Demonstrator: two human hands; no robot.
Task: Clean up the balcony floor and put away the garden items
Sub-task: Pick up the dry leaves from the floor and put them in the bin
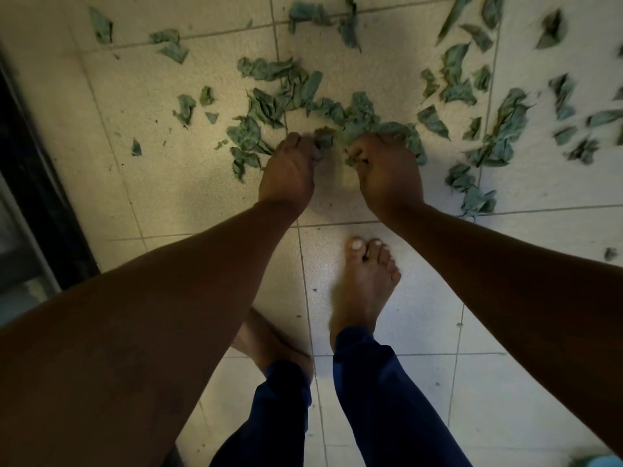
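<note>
Dry leaves (290,92), crumpled, curled, dull green, ragged-edged, are scattered across far half of pale speckled floor tiles (151,106) with thin grout lines. Left hand (290,170) is lowered to floor, fingers curled, leaf scrap pinched at fingertips. Right hand (387,173) is closed round bunch of leaves, more bulging beyond knuckles. Bare feet (364,284) are planted near, below dark blue trousers (387,409). Dark door frame (40,183) is seen at left.

I see a pale tiled floor (387,399) with grey grout lines, and a dark door frame (40,183) along its left edge.
</note>
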